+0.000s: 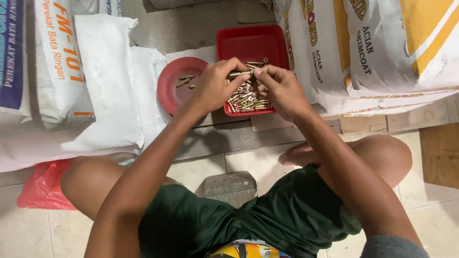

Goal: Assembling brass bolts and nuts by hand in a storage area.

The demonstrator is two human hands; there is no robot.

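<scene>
**Two hands pinching one brass bolt over a red tray**

A person is sitting low on the floor, and their knees are showing at the left and right of the frame. Both arms are reaching up toward the middle top of the frame.

The left hand (217,86) and the right hand (282,88) are meeting just above a square red tray (251,43). Together they are holding one brass bolt (240,74). The left hand's fingers are curling around one end of it. The right hand's fingertips are pinching the other end. The bolt is lying almost flat between the two hands, near the top middle of the frame.

Under the hands, a pile of brass bolts (246,100) is sitting in the near part of the tray. The far part of the tray is showing its bare red floor.

Just left of the tray, a round red lid (174,86) is lying on the ground. A few loose bolts (184,80) are resting in it.

Big white sacks (86,86) are lying at the left of the frame. More white sacks with yellow stripes (382,48) are stacked at the upper right. A red plastic bag (43,188) is peeking out at the lower left, beside the person's knee. A grey block (232,186) is sitting on the tiles in the lower middle, between the knees.
</scene>
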